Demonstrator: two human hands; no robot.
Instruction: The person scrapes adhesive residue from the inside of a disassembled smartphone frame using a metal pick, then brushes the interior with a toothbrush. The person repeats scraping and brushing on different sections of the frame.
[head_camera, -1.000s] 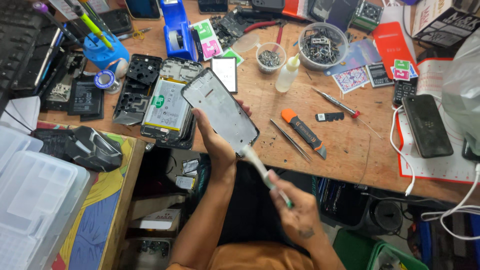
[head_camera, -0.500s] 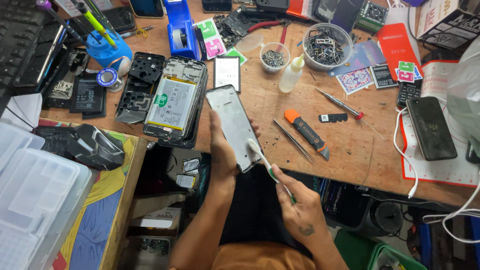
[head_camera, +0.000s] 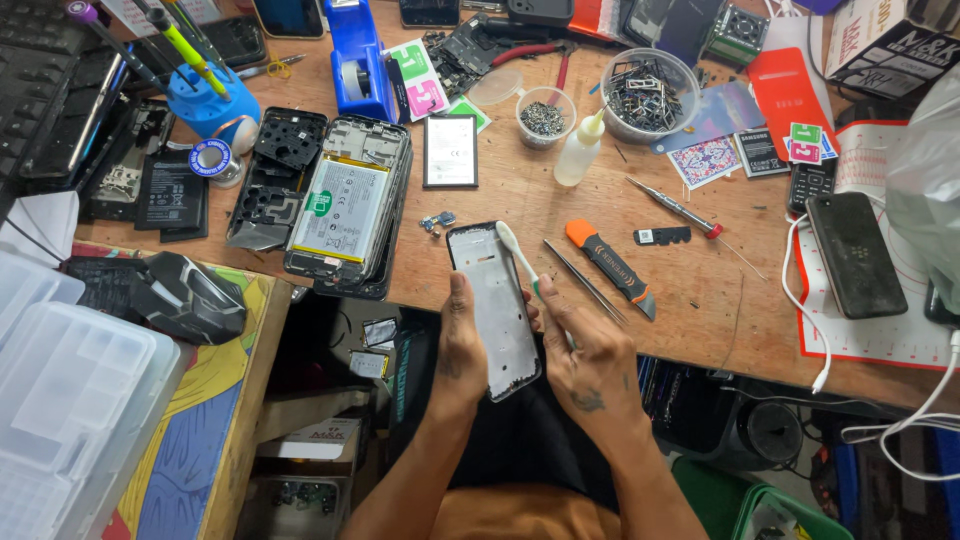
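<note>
My left hand (head_camera: 463, 345) grips a phone screen panel (head_camera: 495, 305) from its left edge, holding it over the front edge of the wooden workbench (head_camera: 700, 290), pale inner side up. My right hand (head_camera: 588, 352) holds a white toothbrush (head_camera: 518, 255) whose head rests on the upper part of the panel. An opened phone body with a battery (head_camera: 345, 205) lies on the bench to the left. Metal tweezers (head_camera: 585, 280) and an orange-handled knife tool (head_camera: 608, 268) lie just right of the panel.
A blue tape dispenser (head_camera: 355, 60), bowls of small parts (head_camera: 645, 90), a squeeze bottle (head_camera: 580, 150), a screwdriver (head_camera: 675, 208) and a black phone (head_camera: 855, 255) on a red mat sit on the bench. Clear plastic boxes (head_camera: 70, 390) stand at the left.
The panel has come down from a raised, tilted pose to lie flatter at the bench edge. My right hand moved the toothbrush up from the panel's lower end onto its upper part.
</note>
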